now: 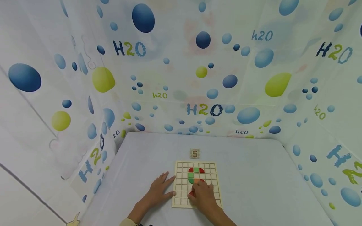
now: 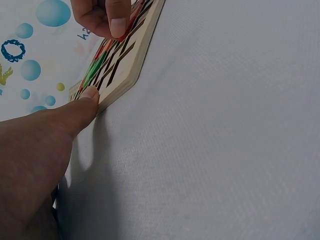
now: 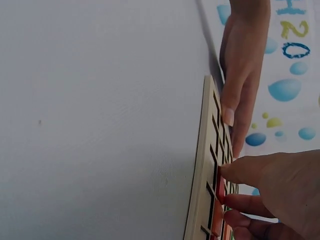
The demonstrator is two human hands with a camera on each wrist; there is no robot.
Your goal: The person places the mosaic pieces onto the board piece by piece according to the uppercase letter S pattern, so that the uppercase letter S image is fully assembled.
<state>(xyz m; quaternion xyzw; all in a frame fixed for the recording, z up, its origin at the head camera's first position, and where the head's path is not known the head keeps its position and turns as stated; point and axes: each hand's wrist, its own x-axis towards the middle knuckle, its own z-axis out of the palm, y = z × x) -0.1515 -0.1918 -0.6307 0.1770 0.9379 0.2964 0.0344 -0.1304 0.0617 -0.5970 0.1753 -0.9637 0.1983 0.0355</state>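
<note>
A pale wooden grid board (image 1: 181, 201) lies on the white table, with red, green and orange tiles forming a curved figure. My right hand (image 1: 204, 196) is over the board's lower middle, covering part of the figure. Its thumb and fingers pinch a red tile (image 3: 220, 189) at one of the grid cells. Beside it in the right wrist view is an orange tile (image 3: 217, 219). My left hand (image 1: 159, 191) rests at the board's left edge, fingers spread. In the left wrist view its thumb (image 2: 89, 95) touches the board's rim.
A small square card (image 1: 194, 153) with a brown S-like figure on a grid lies just beyond the board. White table cover (image 1: 249, 175) surrounds the board. Curtains (image 1: 175, 72) printed with blue and green drops and H2O lettering hang behind and at both sides.
</note>
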